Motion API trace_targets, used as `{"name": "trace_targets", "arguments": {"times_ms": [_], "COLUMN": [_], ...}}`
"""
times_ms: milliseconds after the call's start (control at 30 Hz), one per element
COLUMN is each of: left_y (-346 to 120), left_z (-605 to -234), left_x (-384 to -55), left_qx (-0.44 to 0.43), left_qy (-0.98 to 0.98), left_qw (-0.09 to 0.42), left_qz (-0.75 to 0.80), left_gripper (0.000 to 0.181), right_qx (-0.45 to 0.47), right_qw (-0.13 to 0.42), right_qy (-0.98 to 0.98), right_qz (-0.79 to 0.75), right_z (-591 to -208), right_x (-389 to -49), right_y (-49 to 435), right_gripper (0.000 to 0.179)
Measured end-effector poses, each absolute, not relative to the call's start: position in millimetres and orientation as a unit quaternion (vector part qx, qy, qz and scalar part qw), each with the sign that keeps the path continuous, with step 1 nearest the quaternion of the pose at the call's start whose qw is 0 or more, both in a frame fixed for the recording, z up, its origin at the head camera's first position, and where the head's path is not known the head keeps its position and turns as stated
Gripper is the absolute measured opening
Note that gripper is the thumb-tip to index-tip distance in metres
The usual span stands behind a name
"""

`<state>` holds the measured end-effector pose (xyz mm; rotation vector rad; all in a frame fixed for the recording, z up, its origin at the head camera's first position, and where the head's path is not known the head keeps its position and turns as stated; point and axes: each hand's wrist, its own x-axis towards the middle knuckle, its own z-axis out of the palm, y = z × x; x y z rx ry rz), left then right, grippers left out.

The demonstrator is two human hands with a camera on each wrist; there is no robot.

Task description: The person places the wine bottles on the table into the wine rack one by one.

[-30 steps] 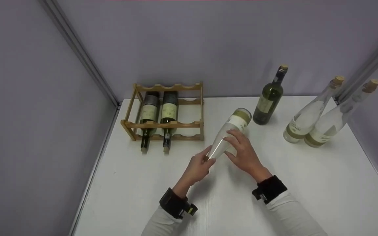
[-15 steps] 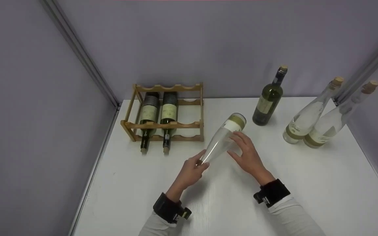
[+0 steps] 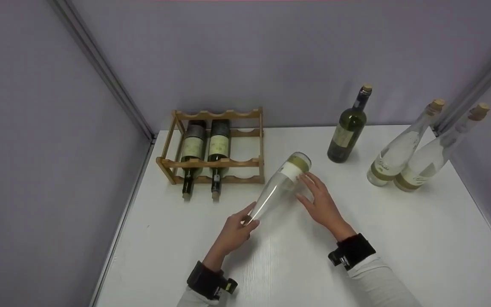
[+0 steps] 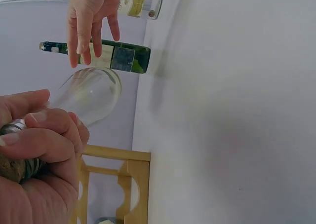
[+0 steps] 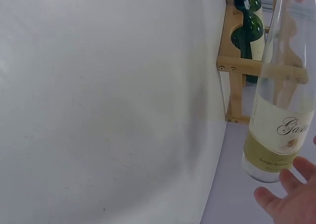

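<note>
A clear glass bottle (image 3: 272,191) with a white and olive label is tilted above the table, its base up toward the back right. My left hand (image 3: 232,233) grips it by the neck, fingers curled round beside the cork (image 4: 11,168). Close to the label, my right hand (image 3: 324,209) has its fingers spread and loosely extended, with fingertips right at the bottle's side near the base. In the right wrist view the label (image 5: 284,128) faces the camera, and the fingers (image 5: 291,182) show just beside its lower edge.
A wooden wine rack (image 3: 211,163) stands back left, with two dark bottles (image 3: 193,147) lying in it, necks forward. A green corked bottle (image 3: 348,134) stands at the back right. Farther right, two clear corked bottles (image 3: 394,157) stand close together. Walls (image 3: 296,64) border the table.
My left hand has drawn the clear bottle left and toward me. My right hand has shifted slightly right and down, its fingers now nearer the bottle's base than its middle.
</note>
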<state>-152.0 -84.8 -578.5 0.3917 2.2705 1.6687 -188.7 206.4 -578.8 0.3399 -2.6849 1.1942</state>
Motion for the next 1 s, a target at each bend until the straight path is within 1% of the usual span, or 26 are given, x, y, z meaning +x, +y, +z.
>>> {"name": "trace_targets", "arguments": {"times_ms": [200,400,600,1000], "left_y": [-100.8,-116.5,-133.8,-164.7], "left_z": [-583.1,-586.1,-586.5,-585.4], "left_x": [-144.0,-138.9,-132.3,-121.1], "left_qx": [0.135,0.145,0.149,0.108], "left_qy": [0.793,0.808,0.809,0.814], "left_qw": [0.153,0.153,0.164,0.186], "left_qz": [0.574,0.550,0.544,0.540], "left_gripper": [0.056,0.055,0.055,0.055], "right_qx": [0.118,0.135,0.142,0.178], "right_qw": [0.067,0.060,0.055,0.042], "right_qy": [-0.909,-0.910,-0.915,-0.925], "right_qz": [0.395,0.388,0.373,0.333], "right_z": [-581.2,-582.4,-580.0,-578.3], "right_x": [-189.4,-187.8,-186.4,-185.9], "right_y": [202.7,197.7,191.8,175.2], "right_gripper": [0.063,0.063,0.064,0.064]}}
